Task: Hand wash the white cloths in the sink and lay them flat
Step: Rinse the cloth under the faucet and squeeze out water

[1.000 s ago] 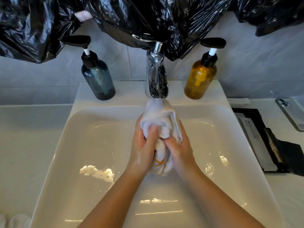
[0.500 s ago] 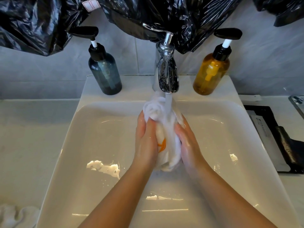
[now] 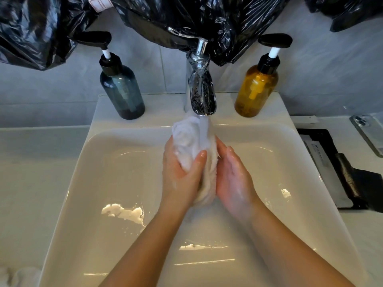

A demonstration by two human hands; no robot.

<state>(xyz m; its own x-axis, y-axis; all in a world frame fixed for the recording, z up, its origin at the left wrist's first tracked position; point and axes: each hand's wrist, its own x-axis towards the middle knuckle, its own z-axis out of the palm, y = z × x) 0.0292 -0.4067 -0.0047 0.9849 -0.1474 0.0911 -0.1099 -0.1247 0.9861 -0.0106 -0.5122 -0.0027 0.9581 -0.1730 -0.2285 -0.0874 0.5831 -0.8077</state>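
Head view: left hand (image 3: 182, 177) grips a bunched cloth (image 3: 185, 135), right hand (image 3: 234, 179) pressing it flat-fingered, under the tap (image 3: 201, 90) so water rinses through.

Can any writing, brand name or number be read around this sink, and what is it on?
Nothing here is legible.
White tag on the black plastic sheeting: reddish outlined boxes, no letters readable.
White packet in the black tray: small dark print, too blurred to read.
Blue bottle and amber bottle: no label visible.
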